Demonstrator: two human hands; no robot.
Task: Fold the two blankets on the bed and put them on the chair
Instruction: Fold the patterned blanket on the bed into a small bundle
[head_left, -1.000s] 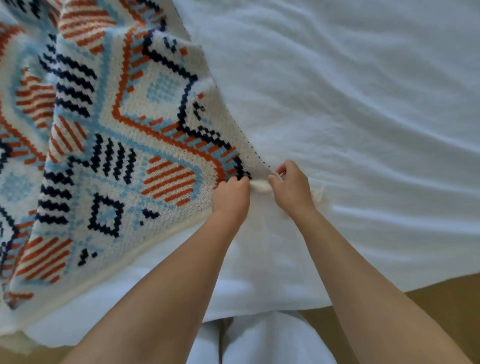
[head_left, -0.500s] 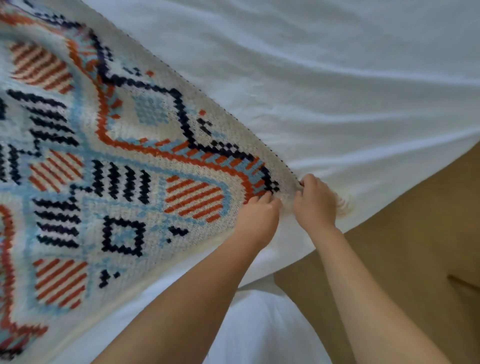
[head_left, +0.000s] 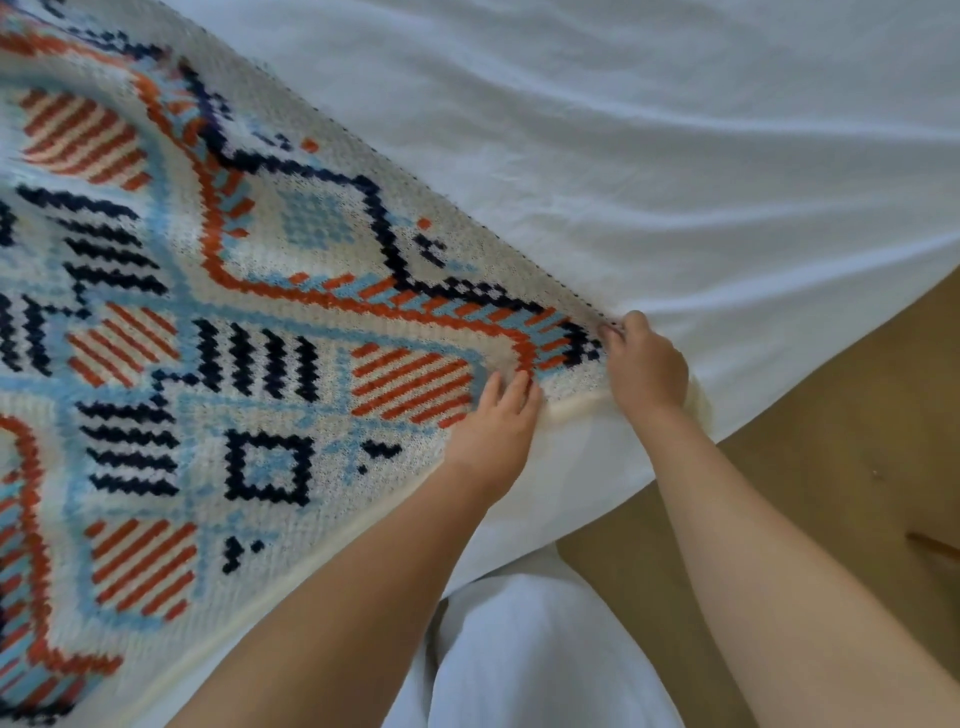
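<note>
Cream knitted edging sat pinched in the fingers (head_left: 615, 332) of the right hand (head_left: 647, 366), which was closed on the very corner of a cream knitted blanket patterned with orange, navy and pale-blue diamonds and stripes (head_left: 234, 322). The thumb and curled fingertips pressed on the corner's upper edge, where a dotted dark seam ran along the border. Just beside it, the left hand (head_left: 493, 431) lay palm-down on the same blanket, its fingers extended and close together over an orange-striped diamond, the fingertips touching the fabric near the cream hem; whether it gripped the hem from beneath could not be told. A short stretch of rolled cream hem ran between the two hands.

Both bare forearms reached in from the bottom of the frame, the left from lower centre, the right from the lower right corner. The blanket spread out from the corner toward the left and upper left, filling most of that half of the view, its nearer hem running diagonally down to the bottom left edge. It lay on a bed covered with a wrinkled white sheet (head_left: 649, 156), which filled the upper right and draped over the bed's edge below the hands. A tan wooden floor (head_left: 831, 441) showed at the right, and white trousers (head_left: 519, 649) appeared between the forearms at the bottom.
</note>
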